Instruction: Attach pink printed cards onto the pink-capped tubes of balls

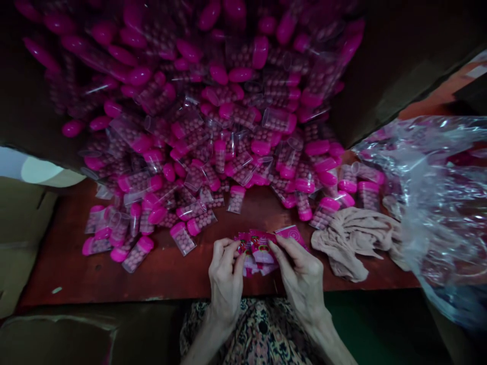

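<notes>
Small pink printed packets (262, 248) lie bunched near the front edge of the red-brown table (171, 274), between my two hands. My left hand (228, 268) pinches the left side of the bunch between thumb and fingers. On the right side, my right hand (300, 268) grips the packets in the same way. A flat pink piece with a spiral print (291, 233) shows just behind my right fingers. One clear tube of pink balls with a pink cap (183, 238) rests to the left of my left hand.
A large heap of pink-capped tubes (228, 147) spills forward between dark side panels. At the right are a crumpled beige cloth (353, 238) and a clear plastic bag (449, 203). Cardboard (19, 233) stands at the left.
</notes>
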### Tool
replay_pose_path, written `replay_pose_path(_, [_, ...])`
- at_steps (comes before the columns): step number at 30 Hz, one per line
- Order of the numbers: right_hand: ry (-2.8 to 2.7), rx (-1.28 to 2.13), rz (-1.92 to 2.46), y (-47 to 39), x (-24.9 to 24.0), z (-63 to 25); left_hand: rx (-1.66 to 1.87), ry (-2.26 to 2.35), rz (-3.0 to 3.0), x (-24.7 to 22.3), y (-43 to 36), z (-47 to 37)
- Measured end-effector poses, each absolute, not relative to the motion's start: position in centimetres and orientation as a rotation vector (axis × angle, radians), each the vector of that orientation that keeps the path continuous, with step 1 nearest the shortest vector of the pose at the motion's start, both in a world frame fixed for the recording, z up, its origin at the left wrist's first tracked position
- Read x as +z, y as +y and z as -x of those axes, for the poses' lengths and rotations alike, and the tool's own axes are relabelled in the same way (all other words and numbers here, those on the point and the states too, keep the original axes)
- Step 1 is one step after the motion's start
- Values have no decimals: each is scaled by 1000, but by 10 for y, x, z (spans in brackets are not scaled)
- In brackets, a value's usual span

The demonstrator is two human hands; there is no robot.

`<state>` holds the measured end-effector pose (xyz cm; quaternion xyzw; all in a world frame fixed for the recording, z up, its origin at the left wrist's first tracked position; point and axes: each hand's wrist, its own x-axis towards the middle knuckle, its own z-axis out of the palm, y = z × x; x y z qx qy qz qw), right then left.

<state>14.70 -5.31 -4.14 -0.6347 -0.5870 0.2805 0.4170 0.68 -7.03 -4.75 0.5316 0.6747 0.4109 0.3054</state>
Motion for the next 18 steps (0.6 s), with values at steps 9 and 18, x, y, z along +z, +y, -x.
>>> replay_pose_path(9, [-1410,1005,1455,-47,-21,-137,1100,1310,-750,-15,-45,1])
replay_pose_path(18, [-1367,1138,1446,-51,-23,-119,1241,1276,-424,-15,-45,-3])
